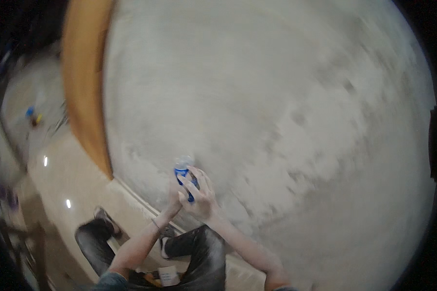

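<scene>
Both my hands are together in front of the wall, around a small clear plastic bottle with a blue label [181, 171]. Its see-through end points up and away from me. My right hand [202, 198] curls over the bottle's near side, with its fingers across the label. Behind and to the left, my left hand [175, 196] is closed against the bottle, its fingers mostly hidden. Pale dust coats both hands and forearms. Blur hides the cap and whatever is inside.
A grey wall [204, 87] with lighter plaster patches fills most of the view. Left of it stands an orange-brown wooden frame [85, 77]. Shiny tile floor [65, 174] lies at lower left, with small blue and yellow objects [34, 115] farther off. A white packet [168, 275] sits at my waist.
</scene>
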{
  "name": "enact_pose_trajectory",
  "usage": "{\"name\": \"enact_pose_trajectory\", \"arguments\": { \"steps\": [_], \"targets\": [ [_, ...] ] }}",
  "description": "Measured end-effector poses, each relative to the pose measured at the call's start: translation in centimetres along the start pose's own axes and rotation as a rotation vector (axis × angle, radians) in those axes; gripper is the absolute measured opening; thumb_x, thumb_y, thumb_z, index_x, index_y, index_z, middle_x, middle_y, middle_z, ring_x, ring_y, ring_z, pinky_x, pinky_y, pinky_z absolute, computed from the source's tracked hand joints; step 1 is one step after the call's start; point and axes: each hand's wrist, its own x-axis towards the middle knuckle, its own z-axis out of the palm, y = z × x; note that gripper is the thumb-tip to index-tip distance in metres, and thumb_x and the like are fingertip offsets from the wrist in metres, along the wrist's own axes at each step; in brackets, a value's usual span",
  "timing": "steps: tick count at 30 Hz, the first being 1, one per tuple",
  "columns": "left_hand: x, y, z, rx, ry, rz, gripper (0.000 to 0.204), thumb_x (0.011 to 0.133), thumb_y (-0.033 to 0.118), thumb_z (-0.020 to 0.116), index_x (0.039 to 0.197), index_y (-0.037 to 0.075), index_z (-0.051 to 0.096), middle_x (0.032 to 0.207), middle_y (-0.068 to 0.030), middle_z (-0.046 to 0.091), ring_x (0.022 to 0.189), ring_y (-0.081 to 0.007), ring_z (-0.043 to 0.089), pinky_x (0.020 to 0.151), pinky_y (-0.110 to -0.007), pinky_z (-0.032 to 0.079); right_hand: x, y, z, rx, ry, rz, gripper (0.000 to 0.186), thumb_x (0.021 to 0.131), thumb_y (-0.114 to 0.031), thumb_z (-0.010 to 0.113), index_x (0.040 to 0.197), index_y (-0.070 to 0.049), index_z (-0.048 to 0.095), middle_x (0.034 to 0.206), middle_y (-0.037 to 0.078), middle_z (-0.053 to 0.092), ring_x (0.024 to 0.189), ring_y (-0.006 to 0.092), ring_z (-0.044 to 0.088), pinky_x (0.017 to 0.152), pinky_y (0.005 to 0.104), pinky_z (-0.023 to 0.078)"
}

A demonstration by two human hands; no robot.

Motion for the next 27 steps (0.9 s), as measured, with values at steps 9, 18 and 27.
{"name": "enact_pose_trajectory", "arguments": {
  "steps": [9,18,27],
  "targets": [
    [-2.9,11.0,8.7,0.586,-0.04,0.39,0.058,0.077,0.036,0.083,0.114,-0.002,0.058,0.099,-0.0182,0.066,0.087,-0.0273,0.065,0.074,-0.039,0.051,-3.6,-2.3,-7.4,-0.121,0.336,0.354,0.063,0.082,-0.026,0.072,0.14,-0.014,0.052,0.145,0.023,0.037,0.13,0.0425,0.041,0.105,0.0507,0.04],
    [-5.2,18.1,12.1,0.634,-0.44,0.99,0.058,0.08,0.016,0.069,0.131,-0.001,0.049,0.12,-0.0217,0.054,0.109,-0.0384,0.054,0.09,-0.045,0.044,1.8,-3.7,-14.3,-0.187,0.777,0.431,0.081,0.083,-0.02,0.07,0.151,-0.003,0.03,0.139,0.026,0.045,0.119,0.0422,0.048,0.102,0.0513,0.037],
    [-1.7,24.2,14.9,0.445,-0.896,0.992,0.08,0.085,0.018,0.074,0.149,-0.003,0.031,0.148,-0.0228,0.039,0.14,-0.0386,0.037,0.112,-0.045,0.035,5.4,-0.5,-24.7,-0.737,0.686,-0.023,0.075,0.084,-0.022,0.074,0.148,-0.005,0.039,0.134,0.02,0.051,0.11,0.0372,0.053,0.09,0.049,0.048]
  ]
}}
